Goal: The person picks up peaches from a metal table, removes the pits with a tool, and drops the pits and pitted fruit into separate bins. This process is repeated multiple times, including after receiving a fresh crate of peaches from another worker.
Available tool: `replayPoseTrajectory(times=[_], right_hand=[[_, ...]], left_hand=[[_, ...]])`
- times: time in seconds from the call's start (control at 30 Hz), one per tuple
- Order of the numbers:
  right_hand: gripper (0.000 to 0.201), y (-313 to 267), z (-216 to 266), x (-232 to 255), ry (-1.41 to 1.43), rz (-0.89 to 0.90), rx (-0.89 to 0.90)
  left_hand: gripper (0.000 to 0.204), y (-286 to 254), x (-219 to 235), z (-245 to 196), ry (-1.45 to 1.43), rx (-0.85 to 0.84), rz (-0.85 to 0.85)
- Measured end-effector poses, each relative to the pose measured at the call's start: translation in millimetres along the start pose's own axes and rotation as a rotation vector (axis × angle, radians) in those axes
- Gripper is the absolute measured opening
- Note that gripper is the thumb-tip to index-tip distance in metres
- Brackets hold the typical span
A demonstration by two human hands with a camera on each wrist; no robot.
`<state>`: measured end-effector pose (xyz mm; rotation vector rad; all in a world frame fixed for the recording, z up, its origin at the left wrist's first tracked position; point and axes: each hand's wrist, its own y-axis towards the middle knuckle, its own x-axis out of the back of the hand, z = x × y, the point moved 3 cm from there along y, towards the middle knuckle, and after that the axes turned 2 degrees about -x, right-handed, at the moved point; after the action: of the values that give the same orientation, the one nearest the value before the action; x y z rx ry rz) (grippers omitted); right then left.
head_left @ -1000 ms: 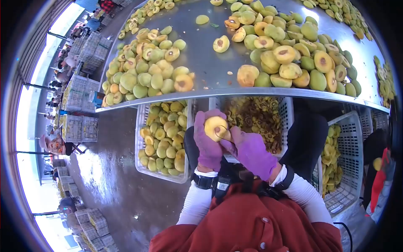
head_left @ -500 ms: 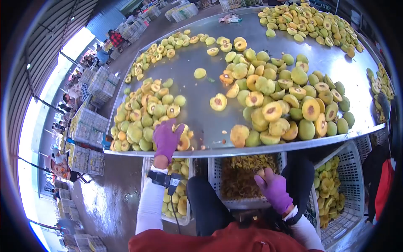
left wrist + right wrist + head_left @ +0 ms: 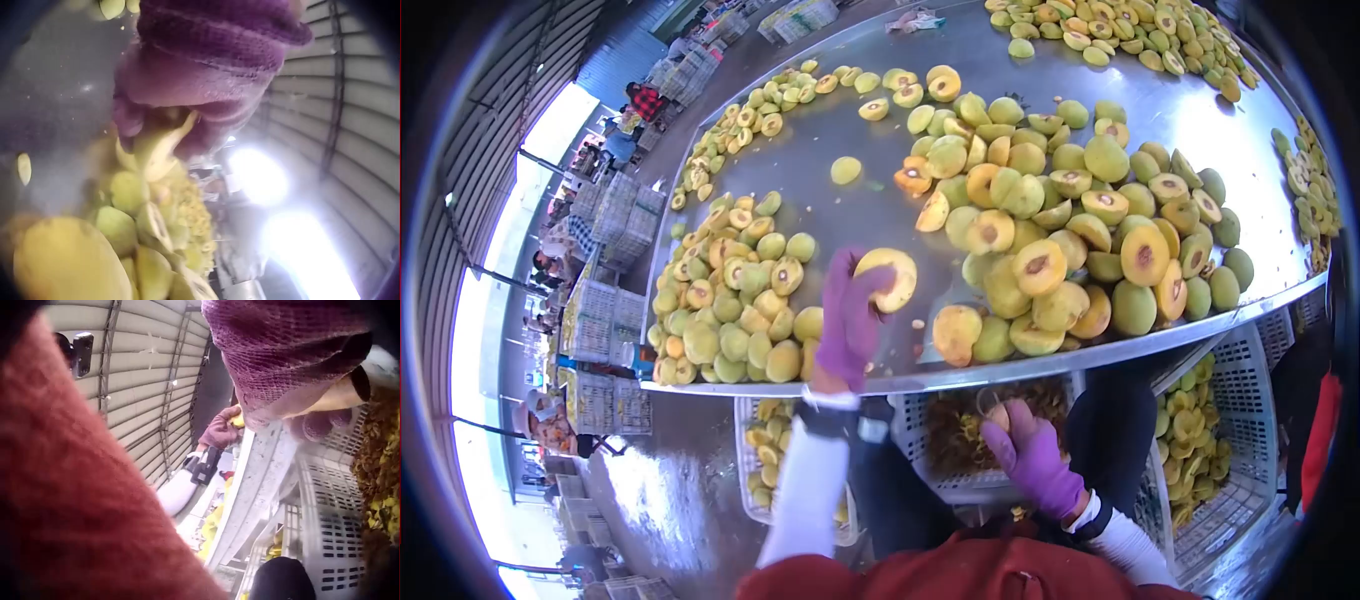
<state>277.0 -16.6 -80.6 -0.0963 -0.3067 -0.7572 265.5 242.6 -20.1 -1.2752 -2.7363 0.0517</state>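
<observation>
L arm reaches fwd over the edge of the steel table point(image 3: 840, 215), white sleeve extended, wrist strap showing. The left hand point(image 3: 850, 315), in a purple knit glove, has fingers and thumb curled round a halved peach point(image 3: 890, 278), cut face yellow, lifted just above the tabletop. In the left wrist view the same glove's fingers point(image 3: 206, 59) curl over a pale yellow wedge of fruit; the view is blurred and glare from the doorway washes out the right part.

R arm is bent in close to the body, below the table edge. The right hand point(image 3: 1030, 455), also purple-gloved, is curled, pinching a small tan piece point(image 3: 998, 415) at the fingertips; what it is can't be made out, too small in the head view. The right wrist view shows a glove finger point(image 3: 294, 356) with a tan sliver under it, but a red sleeve fills most of the frame.

The held half sits between two heaps: the left pile point(image 3: 730, 290) of greenish-yellow halves just beside the L hand, the right pile point(image 3: 1060, 225) near on the other side. The R hand is well apart from that fruit, over the white crate of pits point(image 3: 960, 425) under the table. Another crate point(image 3: 1200, 420) of fruit stands to the right, partly cut off by the lens rim; a third below the L arm is mostly hidden by it.
</observation>
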Motion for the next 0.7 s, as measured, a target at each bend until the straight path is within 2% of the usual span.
replayPoseTrajectory(times=[0.03,0.07,0.13,0.17,0.2,0.23,0.3,0.37,0.47,0.5,0.57,0.67,0.7], right_hand=[[0.028,5.5,15.0,-2.6,0.011,0.002,-0.001],[0.028,6.2,30.6,-7.0,0.078,0.024,-0.035],[0.028,-4.9,47.0,-12.7,0.125,0.013,-0.105],[0.029,-3.3,54.9,-10.5,0.076,-0.092,-0.017],[0.03,-6.5,58.1,-5.0,0.022,-0.202,0.07],[0.03,-14.3,52.5,0.4,0.007,-0.234,0.049],[0.032,-28.2,41.4,10.1,-0.272,-0.245,0.037],[0.034,-36.7,39.5,21.0,-0.281,-0.254,0.049],[0.034,-41.8,37.8,27.0,-0.387,-0.297,0.045],[0.034,-42.5,37.0,26.4,-0.356,-0.313,0.053],[0.034,-44.7,35.2,23.1,-0.319,-0.317,0.063],[0.034,-45.1,32.9,17.1,-0.28,-0.339,0.061],[0.032,-43.9,31.4,16.0,-0.27,-0.286,0.051]], left_hand=[[0.039,-22.6,-6.9,-6.1,-0.198,-0.083,-0.118],[0.037,-41.1,-12.6,0.4,-0.191,-0.214,-0.134],[0.032,-89.9,-49.0,0.9,0.01,-0.386,-0.12],[0.03,-110.0,-73.9,-10.6,0.215,-0.448,-0.101],[0.038,-120.1,-88.9,0.2,0.059,-0.459,-0.149],[0.038,-124.9,-95.5,1.5,0.041,-0.453,-0.112],[0.052,-135.0,-109.9,-4.1,0.334,-0.698,0.013],[0.068,-141.2,-126.0,15.7,0.173,-0.76,0.002],[0.079,-150.7,-142.1,8.5,0.144,-0.676,-0.123],[0.062,-154.3,-144.4,-2.0,0.025,-0.63,-0.205],[0.069,-158.1,-142.3,-6.9,-0.087,-0.578,-0.296],[0.067,-157.4,-135.2,-4.7,-0.214,-0.486,-0.229],[0.066,-158.0,-133.6,-3.2,-0.205,-0.455,-0.219]])
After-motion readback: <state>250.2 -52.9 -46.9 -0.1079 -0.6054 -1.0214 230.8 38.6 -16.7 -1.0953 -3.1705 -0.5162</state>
